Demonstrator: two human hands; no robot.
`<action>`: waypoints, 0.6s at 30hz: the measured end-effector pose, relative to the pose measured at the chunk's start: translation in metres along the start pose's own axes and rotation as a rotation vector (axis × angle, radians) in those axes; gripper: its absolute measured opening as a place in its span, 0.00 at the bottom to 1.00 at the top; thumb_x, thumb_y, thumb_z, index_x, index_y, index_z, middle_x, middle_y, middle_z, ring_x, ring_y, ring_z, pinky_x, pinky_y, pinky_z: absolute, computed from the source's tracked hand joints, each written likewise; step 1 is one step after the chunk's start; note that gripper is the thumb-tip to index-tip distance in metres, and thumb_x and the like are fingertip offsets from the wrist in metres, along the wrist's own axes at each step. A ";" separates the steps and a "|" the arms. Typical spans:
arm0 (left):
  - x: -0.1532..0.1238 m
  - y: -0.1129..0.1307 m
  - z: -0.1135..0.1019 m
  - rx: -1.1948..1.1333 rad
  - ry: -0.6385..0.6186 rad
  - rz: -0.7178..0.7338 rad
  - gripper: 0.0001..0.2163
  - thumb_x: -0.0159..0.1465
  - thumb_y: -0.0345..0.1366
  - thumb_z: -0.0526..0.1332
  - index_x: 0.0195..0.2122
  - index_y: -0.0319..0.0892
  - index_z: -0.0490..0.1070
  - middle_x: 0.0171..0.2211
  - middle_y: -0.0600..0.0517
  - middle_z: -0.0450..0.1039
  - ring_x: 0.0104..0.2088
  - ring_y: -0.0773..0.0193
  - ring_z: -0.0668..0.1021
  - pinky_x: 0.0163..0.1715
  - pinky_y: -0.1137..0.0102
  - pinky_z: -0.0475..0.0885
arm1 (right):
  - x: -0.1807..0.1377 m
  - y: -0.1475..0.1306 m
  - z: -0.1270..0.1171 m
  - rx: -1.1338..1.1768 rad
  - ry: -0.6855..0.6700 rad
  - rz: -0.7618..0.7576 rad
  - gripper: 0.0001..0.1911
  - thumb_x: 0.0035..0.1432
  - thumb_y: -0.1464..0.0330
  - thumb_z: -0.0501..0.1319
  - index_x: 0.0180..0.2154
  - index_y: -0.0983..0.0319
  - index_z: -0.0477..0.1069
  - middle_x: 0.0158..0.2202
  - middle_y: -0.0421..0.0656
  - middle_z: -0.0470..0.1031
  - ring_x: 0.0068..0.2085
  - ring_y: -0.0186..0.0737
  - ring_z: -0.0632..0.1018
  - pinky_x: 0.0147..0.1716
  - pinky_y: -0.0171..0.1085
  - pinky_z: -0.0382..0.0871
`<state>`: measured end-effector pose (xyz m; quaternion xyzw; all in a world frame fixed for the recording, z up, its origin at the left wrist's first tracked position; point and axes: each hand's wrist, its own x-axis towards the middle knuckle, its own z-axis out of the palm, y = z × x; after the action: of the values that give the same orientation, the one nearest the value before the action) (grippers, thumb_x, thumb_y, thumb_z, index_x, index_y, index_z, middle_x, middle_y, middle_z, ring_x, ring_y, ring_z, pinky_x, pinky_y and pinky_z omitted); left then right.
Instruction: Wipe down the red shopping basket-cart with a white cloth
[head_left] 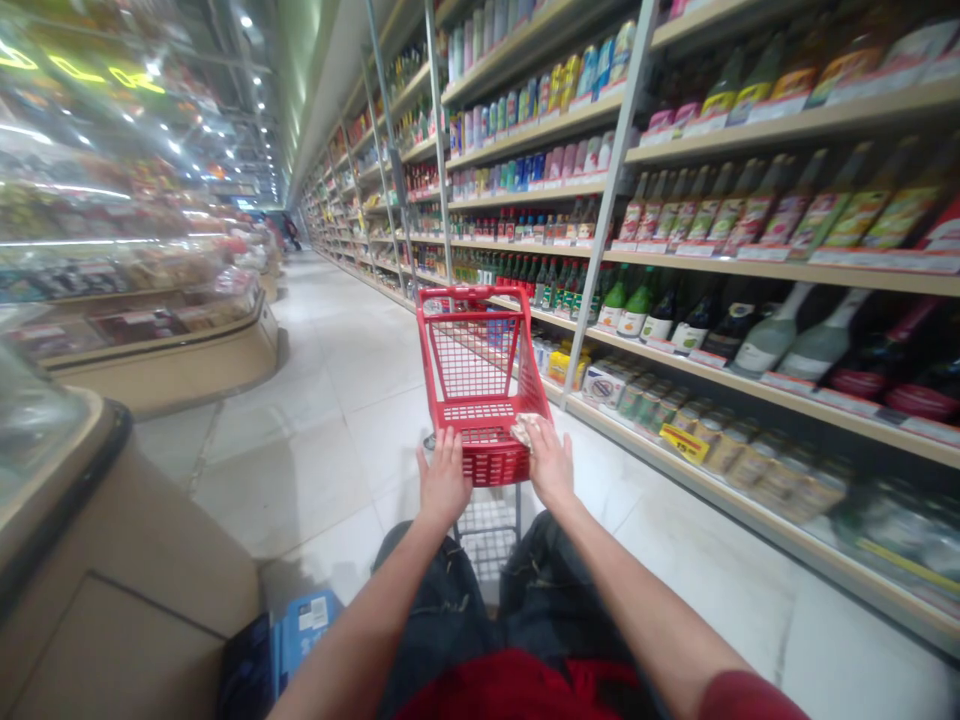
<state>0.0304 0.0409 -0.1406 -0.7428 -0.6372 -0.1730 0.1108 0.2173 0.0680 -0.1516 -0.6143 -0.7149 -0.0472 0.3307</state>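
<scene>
A small red shopping cart [478, 375] stands in front of me in a supermarket aisle, its basket looking empty. My left hand [443, 478] rests on the near left end of the cart's handle, fingers curled over it. My right hand [548, 462] holds the near right end and also pinches a small crumpled paper [524, 429] against it. Below my arms I see dark jeans and a red shirt.
Long shelves [750, 265] packed with bottles, jars and cans run down the right side. Glass-fronted curved counters [161, 350] line the left. A pale tiled floor [330, 400] stretches ahead between them. A blue object [304, 625] hangs at my lower left. A distant person [291, 232] stands far down the aisle.
</scene>
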 end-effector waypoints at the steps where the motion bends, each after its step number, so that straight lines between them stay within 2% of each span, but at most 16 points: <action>1: 0.000 0.000 0.000 0.000 0.001 -0.001 0.29 0.55 0.32 0.52 0.60 0.36 0.51 0.63 0.43 0.47 0.63 0.53 0.51 0.58 0.44 0.47 | 0.000 -0.005 0.001 0.002 -0.006 -0.009 0.29 0.53 0.80 0.48 0.57 0.61 0.58 0.60 0.50 0.57 0.61 0.44 0.56 0.57 0.55 0.44; 6: 0.000 -0.006 0.004 0.020 0.014 0.021 0.29 0.56 0.32 0.52 0.60 0.36 0.52 0.63 0.43 0.48 0.63 0.54 0.51 0.58 0.45 0.47 | -0.001 -0.057 0.015 0.039 -0.095 -0.183 0.27 0.56 0.78 0.47 0.57 0.59 0.58 0.60 0.48 0.57 0.61 0.44 0.56 0.58 0.53 0.44; 8: 0.000 -0.011 0.005 0.032 0.029 0.010 0.28 0.56 0.32 0.51 0.60 0.36 0.52 0.63 0.43 0.48 0.63 0.54 0.51 0.58 0.45 0.47 | -0.001 -0.063 0.018 0.052 -0.111 -0.218 0.26 0.57 0.78 0.47 0.57 0.58 0.58 0.61 0.47 0.57 0.61 0.43 0.56 0.58 0.53 0.44; 11: 0.000 -0.016 0.006 0.037 0.041 -0.011 0.28 0.57 0.32 0.51 0.60 0.36 0.52 0.63 0.43 0.48 0.63 0.54 0.52 0.58 0.45 0.47 | -0.001 -0.043 0.013 0.040 -0.087 -0.181 0.27 0.55 0.79 0.48 0.56 0.59 0.59 0.60 0.48 0.58 0.61 0.42 0.57 0.58 0.53 0.43; 15: 0.001 -0.014 0.005 0.018 0.032 -0.010 0.28 0.56 0.32 0.51 0.60 0.35 0.51 0.63 0.43 0.47 0.63 0.54 0.52 0.58 0.45 0.48 | -0.001 -0.003 0.001 -0.005 0.015 -0.004 0.30 0.52 0.80 0.49 0.57 0.61 0.58 0.60 0.50 0.57 0.61 0.44 0.57 0.57 0.55 0.44; 18: 0.000 -0.010 0.006 0.012 0.032 -0.021 0.29 0.56 0.32 0.51 0.60 0.35 0.51 0.63 0.44 0.47 0.63 0.54 0.51 0.58 0.45 0.48 | -0.001 -0.004 0.001 -0.014 0.025 0.014 0.29 0.52 0.80 0.49 0.56 0.63 0.59 0.60 0.51 0.57 0.61 0.45 0.57 0.57 0.55 0.45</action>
<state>0.0214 0.0452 -0.1467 -0.7325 -0.6441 -0.1822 0.1236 0.2136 0.0664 -0.1517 -0.6208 -0.7061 -0.0578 0.3357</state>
